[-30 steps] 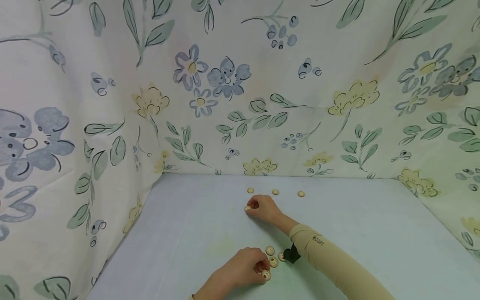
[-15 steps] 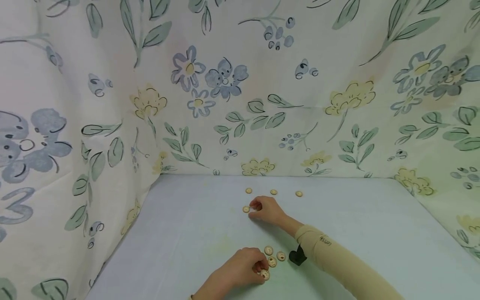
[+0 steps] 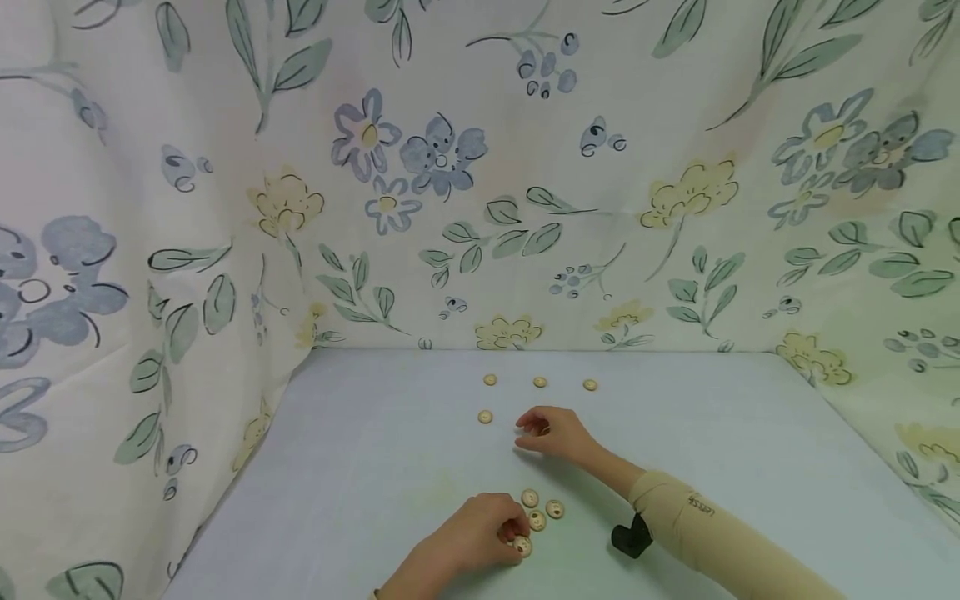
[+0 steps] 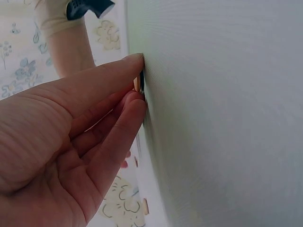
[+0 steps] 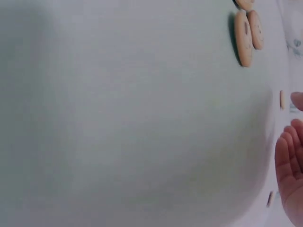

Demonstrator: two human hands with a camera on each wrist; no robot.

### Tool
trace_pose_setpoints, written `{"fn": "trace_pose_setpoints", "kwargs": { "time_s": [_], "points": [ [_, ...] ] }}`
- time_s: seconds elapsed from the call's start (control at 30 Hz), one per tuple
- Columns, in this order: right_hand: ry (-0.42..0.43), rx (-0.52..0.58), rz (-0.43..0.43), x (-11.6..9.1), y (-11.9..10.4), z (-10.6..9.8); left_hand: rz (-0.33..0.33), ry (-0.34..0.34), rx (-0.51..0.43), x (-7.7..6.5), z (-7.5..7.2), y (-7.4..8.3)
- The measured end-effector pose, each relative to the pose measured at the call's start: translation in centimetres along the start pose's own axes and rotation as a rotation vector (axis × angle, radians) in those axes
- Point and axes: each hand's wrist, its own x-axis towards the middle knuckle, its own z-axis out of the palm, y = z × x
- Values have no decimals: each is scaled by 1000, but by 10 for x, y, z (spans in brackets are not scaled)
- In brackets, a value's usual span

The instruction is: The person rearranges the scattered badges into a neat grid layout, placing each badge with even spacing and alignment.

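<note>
Near the front of the white table, my left hand (image 3: 480,533) pinches a small round beige disc (image 3: 522,546) with dark printed marks between thumb and fingers. The left wrist view shows this disc (image 4: 137,83) edge-on, right at the tabletop. Several similar discs (image 3: 537,521) lie just beyond that hand. My right hand (image 3: 555,432) hovers over the middle of the table, fingers apart and relaxed, holding nothing. To its left lies a single disc (image 3: 485,417). Farther back, three more discs form a row, the middle one (image 3: 540,382) behind the right hand.
A white cloth-like tabletop (image 3: 360,467) runs back to a hanging fabric (image 3: 510,275) printed with flowers, which also encloses the left and right sides. A black wrist device (image 3: 632,536) hangs under the right sleeve (image 3: 720,525).
My right hand has let go of the disc left of it and drawn back rightward, its fingers parting. That disc stays on the table. The left hand keeps its pinch; the head view has shifted slightly.
</note>
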Motion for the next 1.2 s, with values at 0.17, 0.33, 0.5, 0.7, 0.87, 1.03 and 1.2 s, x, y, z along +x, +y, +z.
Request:
{"fn": "trace_pose_setpoints", "kwargs": {
  "time_s": [0.17,0.33,0.5,0.7,0.87,1.03,1.2],
  "points": [
    [-20,18,13,-19,5,-5,-4,-1,-8,0,0,1],
    [-31,45,12,-37,7,-8,-7,6,-9,-1,-2,3],
    [-50,51,-21,-53,5,-11,-12,18,-19,-2,-4,3],
    [-56,74,-27,-69,3,-13,-6,16,-21,-2,-4,1],
    [-48,92,-51,-83,2,-14,1,12,-15,-1,-3,1],
    [-53,50,-68,-95,1,-12,2,10,-19,-1,-2,1],
    [-37,3,-97,-103,-1,-10,4,10,-32,-1,0,2]
  ]
}}
